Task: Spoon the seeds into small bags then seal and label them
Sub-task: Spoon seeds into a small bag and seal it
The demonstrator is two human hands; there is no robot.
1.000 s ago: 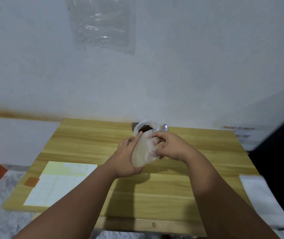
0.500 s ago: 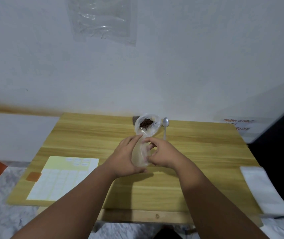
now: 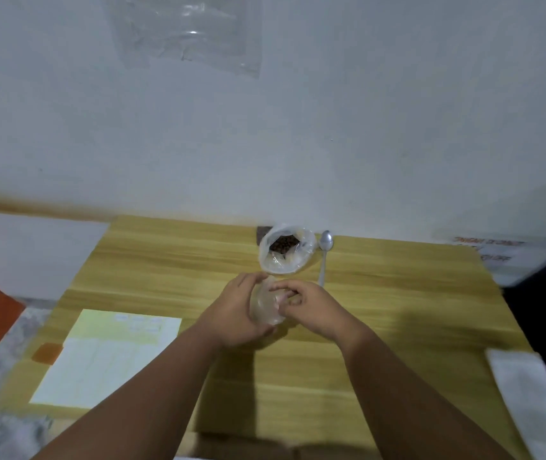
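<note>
Currently both hands are on the small bag (image 3: 263,307), held above the middle of the table (image 3: 397,310). Your left hand (image 3: 235,310) cups it from the left, fingers curved round the film. Your right hand (image 3: 311,310) pinches its near-top edge with curled fingertips. Whether its mouth is open cannot be told.

Seed bag (image 3: 301,260) stands just beyond the small bag, against the wall, mouth open, seeds (image 3: 283,243) visible inside.

Key relation: the spoon (image 3: 324,257) lies just right of the seed bag, long axis running away from you, bowl at the wall end, handle tip near your right knuckles. Your right hand is the nearer one; judged best for the pickup, with your left keeping the bag.

Label sheet (image 3: 109,356) lies well apart, front left, untouched.
</note>
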